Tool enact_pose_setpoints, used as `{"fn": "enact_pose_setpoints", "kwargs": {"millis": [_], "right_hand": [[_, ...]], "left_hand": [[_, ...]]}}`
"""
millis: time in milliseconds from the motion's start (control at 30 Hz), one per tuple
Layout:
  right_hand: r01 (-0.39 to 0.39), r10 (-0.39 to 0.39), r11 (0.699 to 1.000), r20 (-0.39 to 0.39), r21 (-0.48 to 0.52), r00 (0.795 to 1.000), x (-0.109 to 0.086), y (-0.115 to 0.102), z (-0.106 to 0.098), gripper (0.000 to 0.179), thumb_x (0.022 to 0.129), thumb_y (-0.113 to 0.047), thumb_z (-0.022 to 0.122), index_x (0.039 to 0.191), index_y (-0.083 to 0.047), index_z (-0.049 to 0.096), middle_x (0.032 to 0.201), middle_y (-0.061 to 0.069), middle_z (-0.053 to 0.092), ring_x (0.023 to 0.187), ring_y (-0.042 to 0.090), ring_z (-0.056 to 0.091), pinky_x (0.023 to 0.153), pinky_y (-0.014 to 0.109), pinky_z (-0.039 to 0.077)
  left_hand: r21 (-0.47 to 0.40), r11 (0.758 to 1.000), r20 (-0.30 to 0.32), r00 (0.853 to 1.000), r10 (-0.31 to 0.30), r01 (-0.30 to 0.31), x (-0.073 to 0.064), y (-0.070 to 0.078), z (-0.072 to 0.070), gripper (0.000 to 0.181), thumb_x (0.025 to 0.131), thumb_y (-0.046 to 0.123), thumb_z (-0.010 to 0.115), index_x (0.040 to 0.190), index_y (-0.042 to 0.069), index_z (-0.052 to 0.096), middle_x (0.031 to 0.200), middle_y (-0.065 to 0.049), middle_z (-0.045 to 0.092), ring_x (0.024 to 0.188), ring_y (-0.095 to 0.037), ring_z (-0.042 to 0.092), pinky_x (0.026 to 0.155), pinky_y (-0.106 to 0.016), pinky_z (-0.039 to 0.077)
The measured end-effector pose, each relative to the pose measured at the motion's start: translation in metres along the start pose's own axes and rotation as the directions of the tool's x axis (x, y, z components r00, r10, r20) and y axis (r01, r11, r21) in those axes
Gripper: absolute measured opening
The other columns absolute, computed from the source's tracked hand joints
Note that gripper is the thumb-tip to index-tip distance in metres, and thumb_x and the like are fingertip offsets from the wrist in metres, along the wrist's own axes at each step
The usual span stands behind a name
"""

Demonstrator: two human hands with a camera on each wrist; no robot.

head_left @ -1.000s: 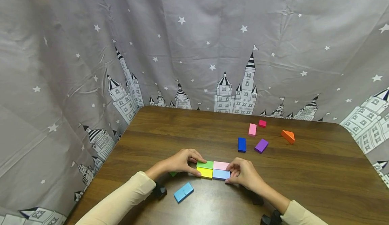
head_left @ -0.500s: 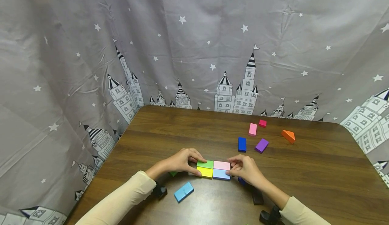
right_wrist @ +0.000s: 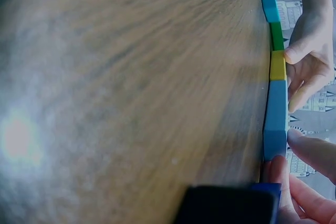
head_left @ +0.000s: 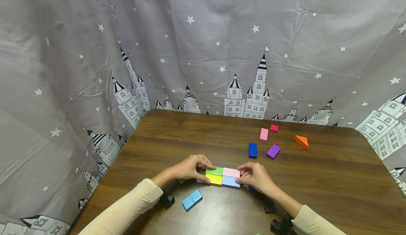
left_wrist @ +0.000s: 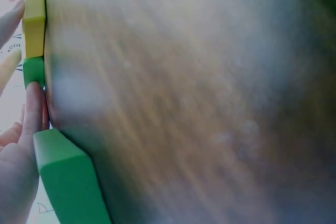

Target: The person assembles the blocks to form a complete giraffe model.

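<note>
Four-sided and flat, a green block [head_left: 215, 172], a yellow block [head_left: 214, 180], a pale pink block [head_left: 231, 172] and a light blue block [head_left: 229, 181] lie edge to edge as one rectangle on the table. My left hand [head_left: 189, 168] holds its left end, thumb at the yellow block and a fingertip on the green one. At the right end my right hand [head_left: 258, 178] holds the pink and light blue blocks between thumb and fingers. In the left wrist view, another green block [left_wrist: 73, 177] lies beside the left hand. A dark blue block [head_left: 252, 189] is partly hidden under the right hand.
A sky-blue block [head_left: 192, 200] lies on the wooden table [head_left: 190, 132] nearer me. Farther right are a blue block [head_left: 252, 150], a purple block [head_left: 273, 151], a pink block [head_left: 264, 135], a small red block [head_left: 274, 128] and an orange triangle [head_left: 301, 142]. A curtain [head_left: 203, 44] hangs behind.
My right hand has shifted slightly, its fingers moving away from me along the blocks' right end and its thumb onto the light blue block. The left hand and the blocks stay put.
</note>
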State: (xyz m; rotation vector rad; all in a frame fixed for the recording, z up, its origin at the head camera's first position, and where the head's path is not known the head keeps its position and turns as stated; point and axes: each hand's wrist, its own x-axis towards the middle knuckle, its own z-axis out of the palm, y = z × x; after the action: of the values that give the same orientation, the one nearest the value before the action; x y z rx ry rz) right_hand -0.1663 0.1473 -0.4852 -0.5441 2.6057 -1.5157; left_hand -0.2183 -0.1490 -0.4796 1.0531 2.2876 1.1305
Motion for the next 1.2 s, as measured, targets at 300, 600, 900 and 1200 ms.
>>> {"fn": "enact_pose_setpoints", "kwargs": {"millis": [300, 600, 900, 1200], "right_hand": [[0.01, -0.011, 0.999, 0.007, 0.034, 1.0, -0.001, 0.001, 0.0, 0.031, 0.075, -0.002, 0.086, 0.098, 0.011, 0.07, 0.078, 0.007, 0.065, 0.065, 0.009, 0.059, 0.058, 0.021, 0.053], [0.015, -0.015, 0.998, 0.004, 0.062, 1.0, -0.001, 0.0, 0.0, 0.032, 0.073, -0.003, 0.088, 0.098, 0.011, 0.071, 0.078, 0.008, 0.065, 0.064, 0.008, 0.058, 0.057, 0.019, 0.051], [0.021, -0.021, 0.999, 0.005, 0.046, 1.0, 0.001, 0.001, -0.001, 0.033, 0.073, -0.004, 0.088, 0.098, 0.01, 0.071, 0.078, 0.008, 0.064, 0.064, 0.007, 0.058, 0.057, 0.021, 0.052], [0.026, -0.027, 0.999, 0.012, 0.034, 1.0, 0.0, 0.004, -0.002, 0.04, 0.071, -0.006, 0.09, 0.103, 0.009, 0.07, 0.091, 0.012, 0.065, 0.072, 0.016, 0.064, 0.064, 0.023, 0.055]], "left_hand": [[-0.021, 1.0, 0.01, 1.0, 0.002, -0.002, 0.0, -0.002, 0.001, 0.049, 0.08, 0.017, 0.086, 0.124, 0.005, 0.07, 0.117, -0.005, 0.059, 0.108, -0.019, 0.06, 0.093, -0.026, 0.05], [-0.021, 0.999, 0.014, 1.0, 0.026, -0.026, -0.001, -0.002, 0.001, 0.049, 0.08, 0.016, 0.086, 0.125, 0.003, 0.069, 0.117, -0.006, 0.059, 0.108, -0.019, 0.06, 0.093, -0.026, 0.05], [-0.022, 0.999, 0.01, 0.999, 0.048, -0.047, -0.002, -0.001, 0.0, 0.049, 0.081, 0.017, 0.085, 0.125, 0.002, 0.07, 0.117, -0.007, 0.06, 0.109, -0.019, 0.059, 0.095, -0.028, 0.05], [0.03, 0.998, -0.029, 0.998, 0.055, -0.054, -0.008, 0.007, -0.009, 0.043, 0.083, 0.023, 0.084, 0.121, 0.008, 0.073, 0.119, -0.003, 0.059, 0.108, -0.024, 0.059, 0.096, -0.035, 0.05]]}}
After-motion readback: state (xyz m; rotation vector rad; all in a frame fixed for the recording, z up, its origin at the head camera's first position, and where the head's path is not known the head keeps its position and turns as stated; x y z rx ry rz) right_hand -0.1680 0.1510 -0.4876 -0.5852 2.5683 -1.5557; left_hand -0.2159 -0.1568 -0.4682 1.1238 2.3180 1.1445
